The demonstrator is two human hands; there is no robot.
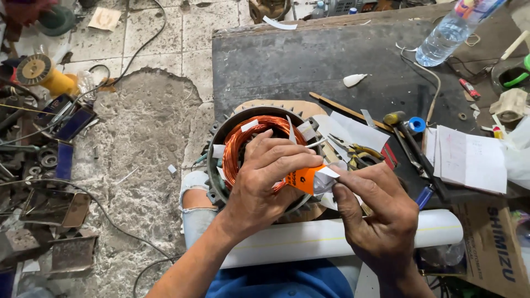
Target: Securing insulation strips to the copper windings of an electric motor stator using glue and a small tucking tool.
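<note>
Orange and white, a small folded piece of paper (309, 177) sits in the middle of the frame, pinched between both hands. The left hand (265, 176) comes up from the lower left and closes its fingers over the top of the paper, with the thumb under it. The right hand (375, 215) comes up from the lower right and holds the white end of the paper between thumb and first finger. Right behind the hands is a round metal motor part (223, 138) with shiny copper wire (251, 132) wound inside it, and little white strips stick out of the wire. A long white tube (331, 237) lies across the lower part of the frame, under the hands. On the dark table (287, 60) in the upper middle lie white sheets of paper (469, 160), yellow-handled pliers (361, 152) and a clear water bottle (450, 30) in the upper right. On the left of the frame the cracked floor (143, 127) holds wires and metal scraps, with a yellow spool (44, 74) in the upper left.
</note>
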